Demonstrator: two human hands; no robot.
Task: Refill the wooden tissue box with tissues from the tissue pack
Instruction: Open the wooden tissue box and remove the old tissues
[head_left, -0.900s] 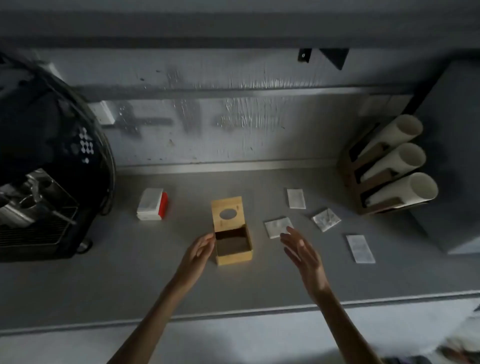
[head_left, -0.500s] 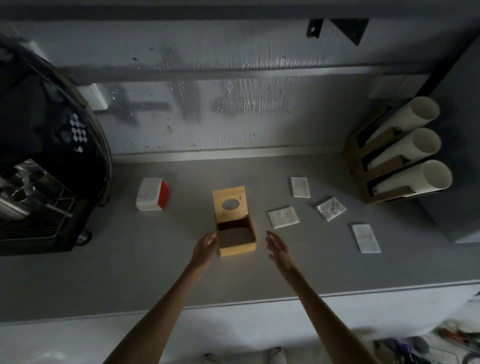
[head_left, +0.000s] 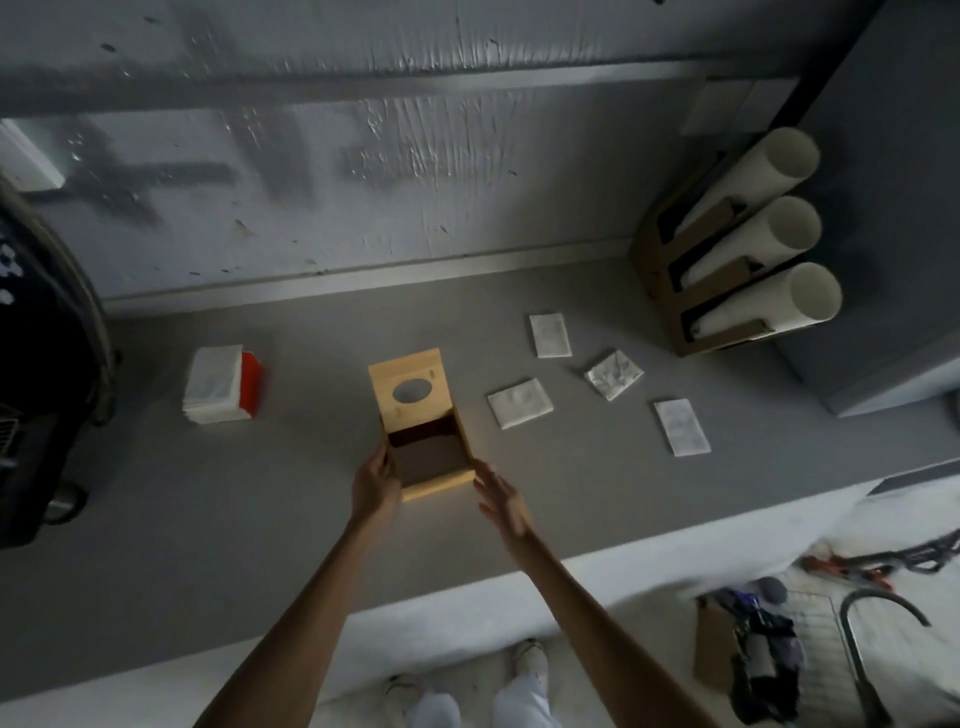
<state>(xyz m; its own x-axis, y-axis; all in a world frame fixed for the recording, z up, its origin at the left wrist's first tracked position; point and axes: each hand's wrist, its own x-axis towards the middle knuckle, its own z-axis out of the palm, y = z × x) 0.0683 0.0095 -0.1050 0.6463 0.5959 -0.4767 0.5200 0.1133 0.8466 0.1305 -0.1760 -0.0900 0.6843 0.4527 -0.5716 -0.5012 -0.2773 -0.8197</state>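
Observation:
The wooden tissue box (head_left: 437, 484) sits on the grey counter with its lid (head_left: 410, 394), which has an oval hole, slid back; the dark inside looks bare. My left hand (head_left: 375, 483) rests against the box's left wall. My right hand (head_left: 500, 498) hovers with fingers spread at the box's near right corner, close to it or just touching. The tissue pack (head_left: 218, 383), white with a red end, lies to the left of the box.
Several folded white tissues (head_left: 519, 403) lie scattered right of the box. A cardboard holder with three white rolls (head_left: 748, 249) stands at the back right. A black coffee machine (head_left: 36, 364) fills the left. The counter's front edge (head_left: 467, 597) runs close below my hands.
My right hand has moved left and closer to the box's near right corner. My left hand has settled against the box's left side. The camera has tilted down toward the floor.

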